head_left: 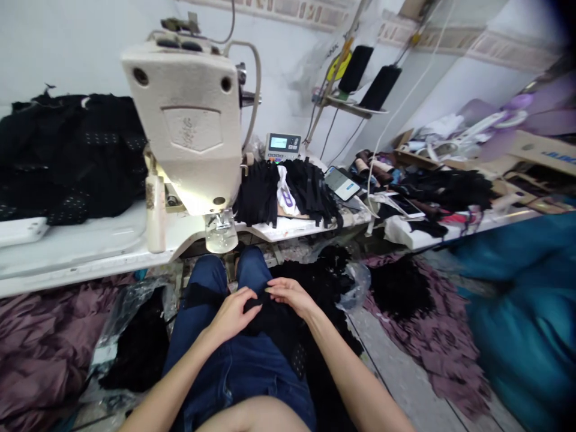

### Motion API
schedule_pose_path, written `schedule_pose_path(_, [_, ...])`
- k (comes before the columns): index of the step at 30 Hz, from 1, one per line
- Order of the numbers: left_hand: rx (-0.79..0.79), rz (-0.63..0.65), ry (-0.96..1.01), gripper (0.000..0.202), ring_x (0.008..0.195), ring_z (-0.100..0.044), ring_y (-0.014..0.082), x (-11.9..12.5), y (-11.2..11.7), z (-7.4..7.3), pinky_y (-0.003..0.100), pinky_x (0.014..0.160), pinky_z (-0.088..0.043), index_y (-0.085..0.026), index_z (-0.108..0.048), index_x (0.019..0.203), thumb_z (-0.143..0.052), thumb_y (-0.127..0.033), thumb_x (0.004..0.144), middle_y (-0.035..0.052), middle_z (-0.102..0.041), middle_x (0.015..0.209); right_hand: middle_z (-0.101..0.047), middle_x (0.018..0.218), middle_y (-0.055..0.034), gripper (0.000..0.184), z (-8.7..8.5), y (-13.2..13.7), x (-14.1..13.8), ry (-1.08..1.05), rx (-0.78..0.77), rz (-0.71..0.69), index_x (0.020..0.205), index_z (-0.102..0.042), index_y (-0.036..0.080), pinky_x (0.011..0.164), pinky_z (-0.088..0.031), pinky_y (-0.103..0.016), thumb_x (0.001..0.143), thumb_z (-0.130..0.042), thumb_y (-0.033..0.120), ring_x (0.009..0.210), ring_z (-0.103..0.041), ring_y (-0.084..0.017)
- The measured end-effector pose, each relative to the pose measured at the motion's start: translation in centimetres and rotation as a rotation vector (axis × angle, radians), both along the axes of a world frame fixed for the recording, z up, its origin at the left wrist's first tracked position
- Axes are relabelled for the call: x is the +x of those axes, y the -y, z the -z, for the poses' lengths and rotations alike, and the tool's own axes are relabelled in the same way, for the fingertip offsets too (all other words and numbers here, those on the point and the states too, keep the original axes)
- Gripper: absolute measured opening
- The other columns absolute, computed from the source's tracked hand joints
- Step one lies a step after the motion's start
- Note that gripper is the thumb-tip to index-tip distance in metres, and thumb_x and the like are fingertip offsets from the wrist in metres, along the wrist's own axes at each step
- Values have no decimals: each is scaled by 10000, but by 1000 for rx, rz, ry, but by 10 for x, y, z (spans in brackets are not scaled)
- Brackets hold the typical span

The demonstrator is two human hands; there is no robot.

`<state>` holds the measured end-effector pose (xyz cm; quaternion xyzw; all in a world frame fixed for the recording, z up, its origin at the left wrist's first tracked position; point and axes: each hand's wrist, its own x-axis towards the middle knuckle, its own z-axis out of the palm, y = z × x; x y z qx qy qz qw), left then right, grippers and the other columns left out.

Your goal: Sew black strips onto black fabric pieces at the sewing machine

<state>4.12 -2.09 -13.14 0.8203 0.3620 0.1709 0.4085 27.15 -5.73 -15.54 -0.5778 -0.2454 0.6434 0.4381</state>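
A piece of black fabric (274, 318) lies across my lap, over my blue jeans (209, 282). My left hand (231, 313) grips its near edge with curled fingers. My right hand (292, 295) pinches the same fabric a little farther right, so the two hands are close together. More of the black cloth hangs down past my right knee. Ahead of my knees stands a cream industrial sewing machine (180, 114), its presser foot (220, 231) above the white table (90, 252). Neither hand touches the machine.
A heap of dotted black cloth (67, 162) lies left of the machine, and black strips (288, 192) hang at the table edge to its right. A cluttered table end and cardboard box (432, 150) lie beyond. Plastic bags, black scraps and purple cloth (40, 354) cover the floor; teal fabric (522, 300) fills the right.
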Motion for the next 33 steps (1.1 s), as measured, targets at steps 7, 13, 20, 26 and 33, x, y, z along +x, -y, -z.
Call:
schedule_pose_path(7, [-661,-43,327,490,732,-616,150,-44,24,-59,244,664,-506,-186,-678,1105,-679,-654,960,16,-658,849,-793,979,-34,433,-72,-14,-45,-305,263,-243,970,-796,197,768,-550,-224,608,-1013,294,842,-719,-139])
schedule_pose_path(13, [-479,-210,382,476,633,-526,129,-32,36,-88,237,607,-446,-151,-718,782,-738,-599,942,-7,-603,683,-778,1026,-51,440,-103,-15,-46,-308,393,-389,1073,-786,189,801,-548,-231,685,-981,260,921,-706,-160])
schedule_pose_path(20, [-221,-314,321,306,648,-539,137,-29,28,-108,246,638,-447,-168,-764,889,-693,-452,980,-10,-627,703,-794,982,-65,320,-134,-20,-46,51,552,-434,1058,-842,212,733,-521,-288,803,-927,387,837,-685,-198])
schedule_pose_path(26, [-232,-360,434,286,650,-590,126,-29,26,-129,223,618,-468,-178,-725,883,-716,-446,982,-12,-655,745,-821,877,-59,209,-162,-31,-53,259,688,-371,923,-891,243,726,-525,-339,909,-838,445,796,-717,-243])
schedule_pose_path(33, [654,-438,251,161,898,-727,173,-38,-2,-151,268,836,-571,-197,-748,1151,-610,-213,1069,55,-726,998,-713,800,-51,250,-182,-71,-67,559,929,-114,827,-865,248,631,-440,-326,903,-840,485,720,-610,-207])
